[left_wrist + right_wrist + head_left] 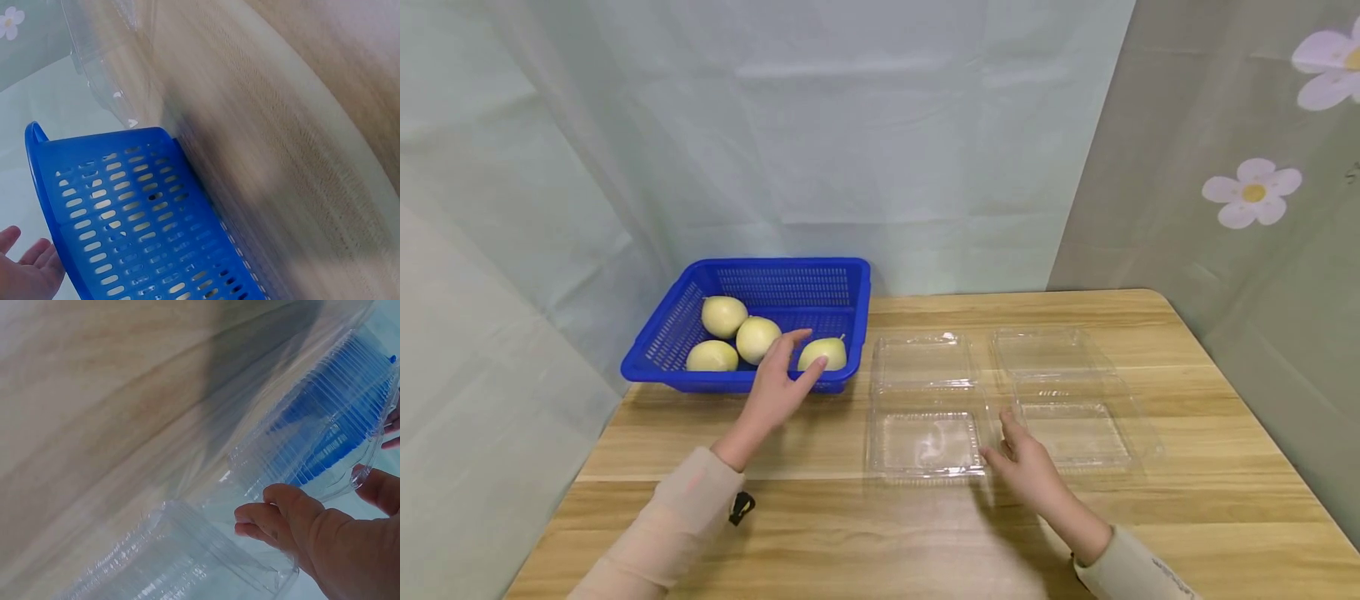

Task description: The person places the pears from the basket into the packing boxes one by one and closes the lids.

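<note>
Head: left hand [775, 390] over the blue basket's [790, 262] near rim, thumb and fingers spread, nothing gripped; rightmost fruit [826, 352] sits in the basket just beside the thumb, three other fruits [758, 338] left of it. Right hand [1028, 468] between left clear container [925, 437] and right clear container [1075, 429], both lids up, on the worktop [850, 533]; fingers loosely bent, holding nothing.

Left wrist: hand at basket rim, fingers apart; can't tell contact.

Right wrist: thumb at left container's edge, fingers near the right one.
</note>
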Demonstrator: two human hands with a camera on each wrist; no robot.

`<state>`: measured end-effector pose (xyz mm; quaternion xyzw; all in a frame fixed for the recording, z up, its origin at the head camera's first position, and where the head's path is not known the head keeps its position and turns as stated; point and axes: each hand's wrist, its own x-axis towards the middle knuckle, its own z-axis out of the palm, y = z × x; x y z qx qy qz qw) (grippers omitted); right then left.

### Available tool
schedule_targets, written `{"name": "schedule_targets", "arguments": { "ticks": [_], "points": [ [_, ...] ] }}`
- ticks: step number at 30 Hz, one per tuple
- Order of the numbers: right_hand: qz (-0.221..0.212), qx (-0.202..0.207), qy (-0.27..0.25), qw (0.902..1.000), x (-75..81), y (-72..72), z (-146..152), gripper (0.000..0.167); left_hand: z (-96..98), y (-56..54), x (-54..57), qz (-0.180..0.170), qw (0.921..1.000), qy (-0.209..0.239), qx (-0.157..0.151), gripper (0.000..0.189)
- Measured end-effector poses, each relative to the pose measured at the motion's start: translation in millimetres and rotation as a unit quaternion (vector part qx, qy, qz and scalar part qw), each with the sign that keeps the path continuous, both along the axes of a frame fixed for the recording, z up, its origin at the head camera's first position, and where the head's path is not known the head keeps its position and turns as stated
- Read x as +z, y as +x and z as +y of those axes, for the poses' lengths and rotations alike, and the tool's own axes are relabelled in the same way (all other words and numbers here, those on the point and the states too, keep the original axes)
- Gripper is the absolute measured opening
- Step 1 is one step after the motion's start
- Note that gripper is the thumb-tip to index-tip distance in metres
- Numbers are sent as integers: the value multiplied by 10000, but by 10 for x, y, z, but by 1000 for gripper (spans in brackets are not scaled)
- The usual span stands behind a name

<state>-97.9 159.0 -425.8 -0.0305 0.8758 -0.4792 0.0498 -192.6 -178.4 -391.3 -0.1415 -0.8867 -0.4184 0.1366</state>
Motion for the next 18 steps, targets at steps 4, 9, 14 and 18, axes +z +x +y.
{"name": "schedule_targets", "arguments": {
  "ticks": [4,9,14,18],
  "points": [
    [-252,19,-348,9991,-16,-26,-19,63,-9,-32,11,164,9998,99,65,48],
    [-387,5,-630,9973,-51,-50,-35,62,-9,-68,24,174,9997,91,144,47],
    [-391,-83,-715,9966,-78,-43,-25,61,17,-123,50,99,9998,-97,121,46],
    [-313,-91,-778,9964,-84,-43,-20,61,13,-180,81,75,9997,-182,133,44]
  ]
}}
